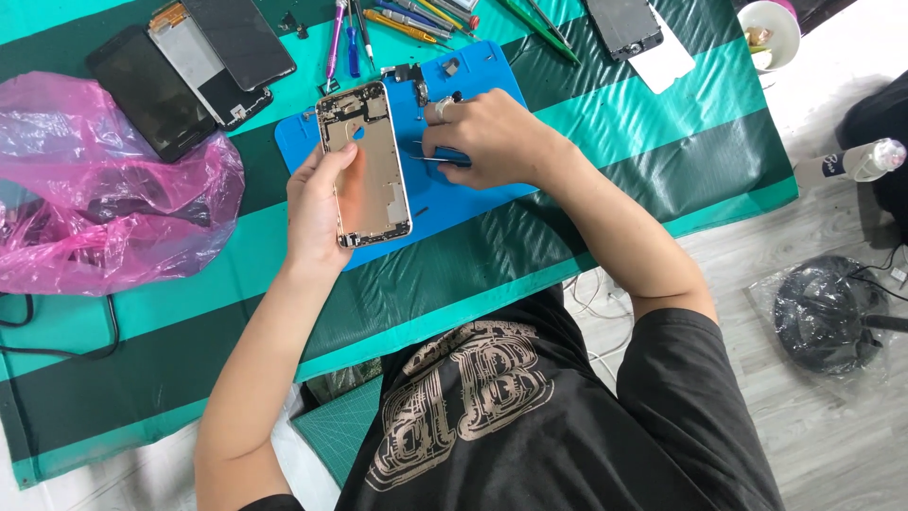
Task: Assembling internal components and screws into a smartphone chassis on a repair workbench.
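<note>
Tweezer tips [423, 151] under right hand [492, 137]; top-edge tools [416, 19] cropped; parts too small.

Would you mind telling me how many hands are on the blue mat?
2. The left hand grips the opened phone shell at the blue mat's left; the right hand holds tweezers beside it.

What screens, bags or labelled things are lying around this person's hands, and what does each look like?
Opened phone shell: held in the left hand, gold rim, no screen.
Three dark phone screens: top left, flat black rectangles.
Another screen: top right, black, on a white sheet.
Pink plastic bag: far left, crumpled, see-through.
Spray bottle: right edge, clear with a dark label.
</note>
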